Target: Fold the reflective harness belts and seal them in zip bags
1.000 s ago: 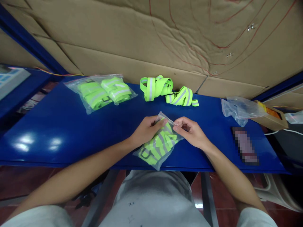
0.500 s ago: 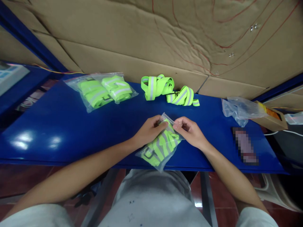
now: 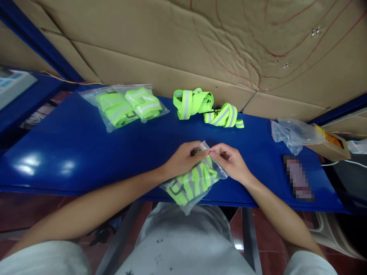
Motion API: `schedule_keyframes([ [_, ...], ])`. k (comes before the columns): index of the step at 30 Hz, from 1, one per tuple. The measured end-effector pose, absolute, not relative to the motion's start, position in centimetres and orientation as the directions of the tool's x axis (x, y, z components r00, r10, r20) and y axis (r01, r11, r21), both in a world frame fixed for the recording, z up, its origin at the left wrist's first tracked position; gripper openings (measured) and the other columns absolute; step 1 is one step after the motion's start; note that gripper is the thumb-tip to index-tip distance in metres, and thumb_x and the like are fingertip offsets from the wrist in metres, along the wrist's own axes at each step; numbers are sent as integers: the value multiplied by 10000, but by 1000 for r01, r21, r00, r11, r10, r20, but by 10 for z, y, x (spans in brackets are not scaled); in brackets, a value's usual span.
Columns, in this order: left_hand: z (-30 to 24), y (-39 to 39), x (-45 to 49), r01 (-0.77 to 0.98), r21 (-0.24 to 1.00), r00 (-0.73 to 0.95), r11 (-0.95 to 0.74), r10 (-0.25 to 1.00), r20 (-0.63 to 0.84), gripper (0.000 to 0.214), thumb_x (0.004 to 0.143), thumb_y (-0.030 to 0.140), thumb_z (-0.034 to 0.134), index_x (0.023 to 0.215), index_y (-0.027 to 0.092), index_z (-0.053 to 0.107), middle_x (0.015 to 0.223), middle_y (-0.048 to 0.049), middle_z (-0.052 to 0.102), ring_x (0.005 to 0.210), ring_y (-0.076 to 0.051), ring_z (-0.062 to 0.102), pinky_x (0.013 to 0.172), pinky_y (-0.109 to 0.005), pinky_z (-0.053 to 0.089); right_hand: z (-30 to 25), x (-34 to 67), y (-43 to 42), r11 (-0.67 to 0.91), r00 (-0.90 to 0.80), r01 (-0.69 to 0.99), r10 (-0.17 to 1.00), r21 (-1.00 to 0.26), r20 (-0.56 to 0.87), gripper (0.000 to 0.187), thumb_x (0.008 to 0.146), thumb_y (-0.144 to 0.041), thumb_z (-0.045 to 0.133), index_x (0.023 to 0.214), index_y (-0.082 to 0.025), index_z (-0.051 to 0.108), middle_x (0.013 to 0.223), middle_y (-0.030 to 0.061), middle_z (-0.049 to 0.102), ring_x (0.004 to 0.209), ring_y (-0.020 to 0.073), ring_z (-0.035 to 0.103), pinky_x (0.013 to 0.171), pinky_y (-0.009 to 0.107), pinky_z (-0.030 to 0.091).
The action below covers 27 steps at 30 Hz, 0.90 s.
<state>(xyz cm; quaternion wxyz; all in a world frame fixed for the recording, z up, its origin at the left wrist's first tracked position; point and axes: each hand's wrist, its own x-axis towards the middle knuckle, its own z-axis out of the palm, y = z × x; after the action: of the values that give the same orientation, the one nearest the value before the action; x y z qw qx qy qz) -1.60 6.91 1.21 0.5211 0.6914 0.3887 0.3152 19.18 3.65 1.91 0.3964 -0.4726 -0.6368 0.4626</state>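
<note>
A clear zip bag (image 3: 190,204) lies tilted over the table's front edge, with a folded neon yellow-green reflective strap (image 3: 197,179) and its dark buckle inside. My left hand (image 3: 186,158) pinches the bag's top edge between thumb and fingers. Right beside it, my right hand (image 3: 229,158) grips the same edge, thumb against curled fingers. The two thumb tips almost meet at the bag's mouth. Beyond my hands lie two loose rolled reflective straps, a larger bundle (image 3: 192,104) and a smaller one (image 3: 222,115).
A flat clear bag with two folded straps (image 3: 123,107) lies at the back left of the blue table (image 3: 94,152). To the right are crumpled clear bags (image 3: 295,131), a small cardboard box (image 3: 332,147) and a pixelated phone-like object (image 3: 298,177). A cardboard panel (image 3: 160,46) stands behind.
My hands have come closer together along the bag's top edge, the left moving right. The bag's lower end has swung slightly left and toward me. The view has shifted a little.
</note>
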Motion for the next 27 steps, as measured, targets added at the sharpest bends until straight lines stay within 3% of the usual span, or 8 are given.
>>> schedule_keyframes([
  [6,10,72,-17,154,976,573,-155,819,40,356,960,466,585,862,136,674,743,-8,610,684,-126,524,613,-230,363,12,192,38,158,-219,288,971,-945,95,222,936,-411,729,960,-198,671,806,1,673,736,123,622,670,254,465],
  [11,8,71,-16,168,975,507,-144,861,40,427,948,527,606,755,148,573,653,29,482,613,-97,426,552,-219,288,15,193,36,170,-223,301,969,-938,104,215,954,-410,707,999,-201,692,807,0,675,725,118,603,667,256,459],
  [18,13,71,-16,151,983,535,-100,845,3,445,943,536,618,745,139,590,654,25,477,605,-88,418,536,-212,290,17,196,37,155,-239,291,967,-944,86,214,956,-412,700,1014,-206,692,838,6,683,754,125,612,686,260,466],
  [24,9,70,-16,72,996,505,-59,863,15,335,947,493,645,1035,169,656,683,24,574,574,-100,487,518,-208,334,19,200,39,111,-230,337,973,-935,32,261,934,-445,713,1004,-194,697,872,28,704,784,143,635,694,266,481],
  [27,8,70,-16,60,995,501,-80,864,39,309,956,470,645,1036,172,657,743,1,646,624,-115,558,558,-213,394,21,202,38,101,-239,349,971,-932,16,261,935,-449,712,943,-189,694,850,24,699,767,136,627,686,258,475],
])
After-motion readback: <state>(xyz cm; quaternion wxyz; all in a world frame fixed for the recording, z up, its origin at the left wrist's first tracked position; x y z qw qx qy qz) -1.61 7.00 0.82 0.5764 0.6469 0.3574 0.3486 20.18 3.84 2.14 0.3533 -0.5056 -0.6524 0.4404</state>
